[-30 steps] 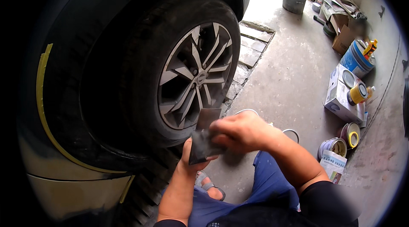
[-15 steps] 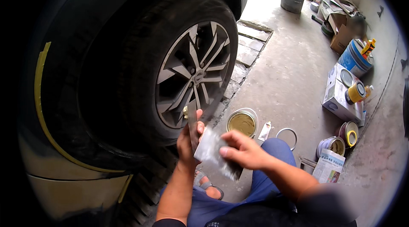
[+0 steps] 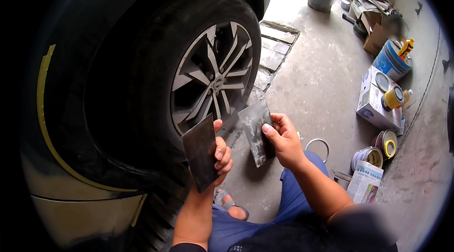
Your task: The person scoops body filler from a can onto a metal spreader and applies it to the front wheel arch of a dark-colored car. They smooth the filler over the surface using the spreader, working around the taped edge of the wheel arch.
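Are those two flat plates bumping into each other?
Apart. The head view shows a clear gap between the dark plate and the smudged plate, with floor visible through it.

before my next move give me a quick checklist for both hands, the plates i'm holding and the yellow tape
1. Left hand has a grip on the dark plate: ok, fingers show at its right edge.
2. Right hand has a grip on the smeared plate: ok, thumb lies on the face.
3. Plates apart: ok, a gap shows between them.
4. Smeared plate's visible face clean: not ok, pale streaks mark it.
5. Far side of the dark plate clean: cannot tell, it is turned out of view.
6. Yellow tape pressed flat all along the wheel arch: cannot tell, it follows the curve but its edges are too small to judge.
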